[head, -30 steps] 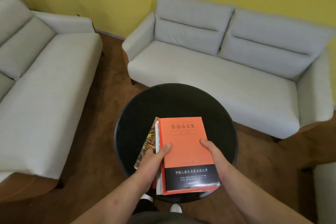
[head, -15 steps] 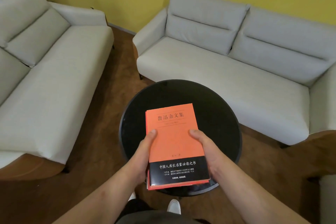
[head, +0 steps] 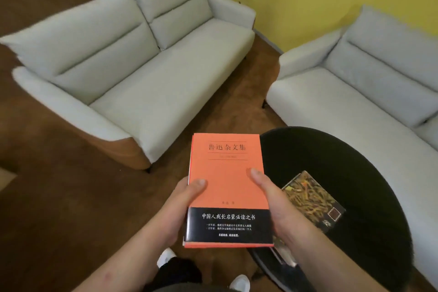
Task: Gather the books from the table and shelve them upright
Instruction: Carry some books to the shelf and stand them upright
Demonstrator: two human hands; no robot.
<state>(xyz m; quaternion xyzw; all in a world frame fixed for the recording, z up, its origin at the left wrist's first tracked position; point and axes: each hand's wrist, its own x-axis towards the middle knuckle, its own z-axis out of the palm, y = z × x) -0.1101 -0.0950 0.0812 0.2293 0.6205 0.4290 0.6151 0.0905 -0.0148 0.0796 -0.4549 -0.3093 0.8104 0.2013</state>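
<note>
I hold a small stack of books with an orange cover and black band on top point(head: 227, 187), lifted off the table and over the floor to its left. My left hand point(head: 182, 201) grips the stack's left edge, thumb on the cover. My right hand point(head: 272, 201) grips its right edge, thumb on top. A book with a yellow-brown patterned cover point(head: 312, 199) lies flat on the round black table point(head: 355, 161), partly hidden behind my right hand. No shelf is in view.
A light grey sofa point(head: 147, 83) stands ahead on the left, a second one point(head: 355, 92) at the right behind the table. Brown floor runs between them. A yellow wall is at the back, a doorway at top left. My shoes show below.
The orange-topped stack has come up off the table and moved left. My view has swung left, so the table now sits at the right, with the patterned book left lying on it.
</note>
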